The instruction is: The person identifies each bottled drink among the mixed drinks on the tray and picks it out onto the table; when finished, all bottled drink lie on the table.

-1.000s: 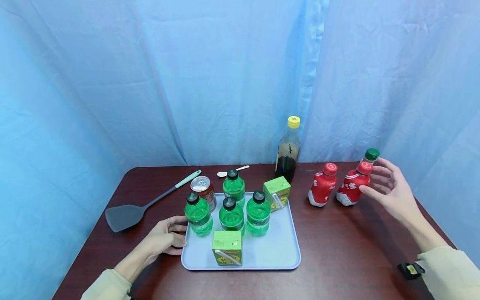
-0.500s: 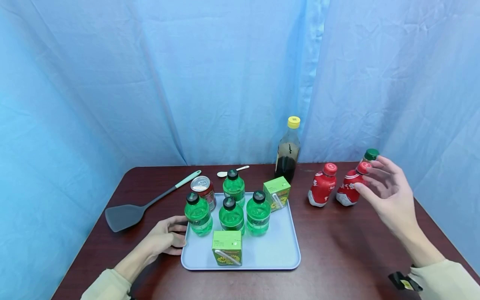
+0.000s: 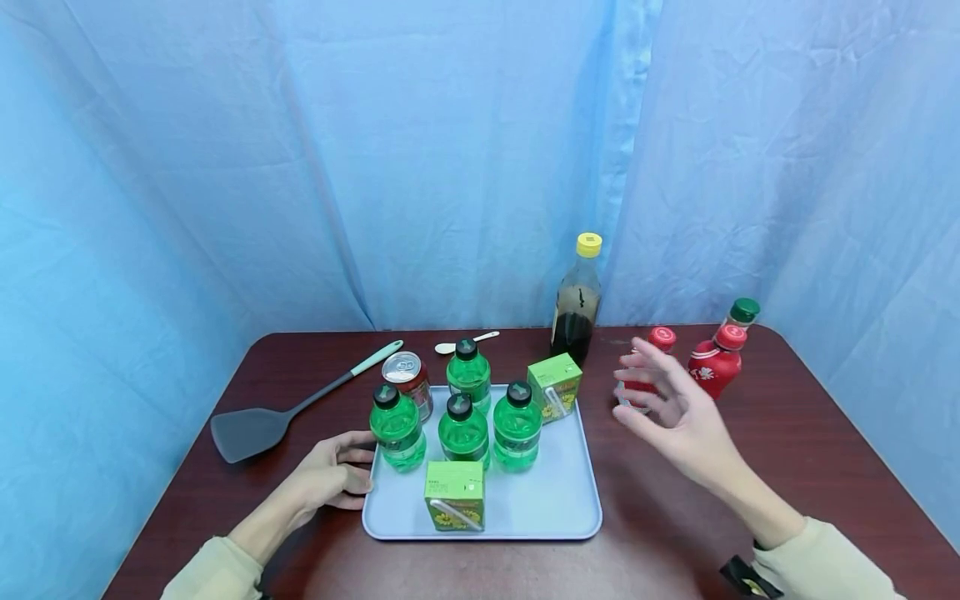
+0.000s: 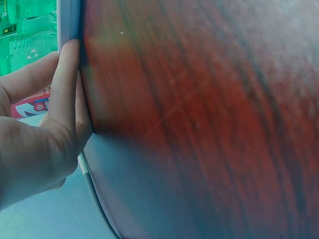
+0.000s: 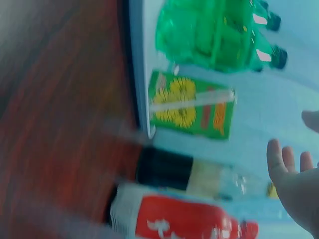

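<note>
My left hand (image 3: 327, 475) rests against the left edge of the light blue tray (image 3: 540, 508); the left wrist view shows its fingers (image 4: 65, 89) touching the tray's wall. On the tray stand several green drink bottles (image 3: 517, 437) with black caps and two green juice boxes, one in front (image 3: 454, 496) and one at back right (image 3: 555, 388). My right hand (image 3: 678, 417) is spread in the air right of the tray, holding nothing. Behind it, one red bottle (image 3: 662, 337) is partly hidden, and another red bottle (image 3: 714, 368) has its base covered.
A yellow-capped bottle of dark sauce (image 3: 576, 312) stands behind the tray. A green-capped bottle (image 3: 744, 311) is at back right, mostly hidden. Along the left lie a grey spatula (image 3: 251, 435) and a white spoon (image 3: 465, 342). A red can (image 3: 408, 379) stands by the tray's back left.
My right hand has drawn away from the right-hand red bottle and swung left, in front of the other red bottle. My left hand and the tray have stayed put.
</note>
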`<state>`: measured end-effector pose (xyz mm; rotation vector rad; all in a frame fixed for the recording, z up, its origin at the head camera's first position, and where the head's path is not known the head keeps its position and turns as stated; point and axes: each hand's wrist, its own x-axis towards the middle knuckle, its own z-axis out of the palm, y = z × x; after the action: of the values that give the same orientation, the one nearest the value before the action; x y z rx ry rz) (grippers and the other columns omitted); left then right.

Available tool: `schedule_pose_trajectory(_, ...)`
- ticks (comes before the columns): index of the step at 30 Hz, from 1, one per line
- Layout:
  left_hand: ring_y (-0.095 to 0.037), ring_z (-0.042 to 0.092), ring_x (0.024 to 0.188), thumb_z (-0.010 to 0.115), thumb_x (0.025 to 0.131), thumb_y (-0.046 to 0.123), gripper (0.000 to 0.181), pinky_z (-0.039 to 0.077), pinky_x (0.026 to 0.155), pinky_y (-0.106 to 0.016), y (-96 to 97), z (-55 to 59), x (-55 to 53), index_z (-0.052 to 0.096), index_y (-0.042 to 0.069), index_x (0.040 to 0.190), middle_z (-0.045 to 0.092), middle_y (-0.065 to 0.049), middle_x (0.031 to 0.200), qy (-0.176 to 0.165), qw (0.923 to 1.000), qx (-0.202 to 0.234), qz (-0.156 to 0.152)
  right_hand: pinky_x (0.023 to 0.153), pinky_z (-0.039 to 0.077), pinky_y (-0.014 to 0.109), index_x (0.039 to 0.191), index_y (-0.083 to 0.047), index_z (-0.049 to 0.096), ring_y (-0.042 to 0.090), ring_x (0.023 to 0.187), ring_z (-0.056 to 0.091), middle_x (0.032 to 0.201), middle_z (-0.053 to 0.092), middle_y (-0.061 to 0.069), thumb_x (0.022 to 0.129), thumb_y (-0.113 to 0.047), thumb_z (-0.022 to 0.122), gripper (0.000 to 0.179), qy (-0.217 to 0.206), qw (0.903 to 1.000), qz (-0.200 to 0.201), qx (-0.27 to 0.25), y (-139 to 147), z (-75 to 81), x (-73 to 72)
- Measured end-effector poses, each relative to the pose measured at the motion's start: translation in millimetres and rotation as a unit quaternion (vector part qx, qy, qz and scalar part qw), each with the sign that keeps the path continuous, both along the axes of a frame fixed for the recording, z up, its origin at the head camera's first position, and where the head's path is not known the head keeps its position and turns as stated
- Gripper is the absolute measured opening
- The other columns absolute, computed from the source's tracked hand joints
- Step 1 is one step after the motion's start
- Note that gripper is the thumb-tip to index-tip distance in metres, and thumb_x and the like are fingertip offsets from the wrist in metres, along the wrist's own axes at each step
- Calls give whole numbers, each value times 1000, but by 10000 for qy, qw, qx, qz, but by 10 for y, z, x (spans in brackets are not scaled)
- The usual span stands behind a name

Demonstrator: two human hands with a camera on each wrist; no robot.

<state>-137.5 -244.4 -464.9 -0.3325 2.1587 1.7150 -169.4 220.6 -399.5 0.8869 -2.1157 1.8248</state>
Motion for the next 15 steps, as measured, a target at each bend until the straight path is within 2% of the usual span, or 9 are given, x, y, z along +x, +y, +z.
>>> schedule_pose_trajectory(3,-27,68,86,69,77,-13,75,60,66,-47,-3,-2,0,49,5,147,60,-20,124,-2,10000,-3,-7,92,55,34,157,-10,35,27,122,56,136,50,20,80,19,74,91,-199,9991,195,334,-164,-66,15)
schedule_pose_trajectory(8,-27,68,87,69,78,-13,75,60,67,-47,-6,6,-2,48,5,148,60,-20,124,-5,10000,17,-31,95,54,38,154,-7,38,26,122,56,136,48,24,81,4,81,86,-303,9954,540,734,-424,-184,31)
schedule_pose_trajectory(11,-27,67,89,69,78,-13,75,61,67,-47,-6,4,-6,48,4,148,60,-20,124,-16,10000,23,-29,97,53,44,151,-5,41,29,125,53,140,48,19,82,-3,84,81,-469,9937,633,796,-574,-249,46)
schedule_pose_trajectory(15,-27,66,91,69,77,-13,75,61,67,-48,-5,-7,-10,48,3,147,60,-19,124,-46,10000,25,7,97,52,50,149,-14,46,32,125,50,142,48,6,82,-12,86,78,-652,9926,501,889,-751,-334,72)
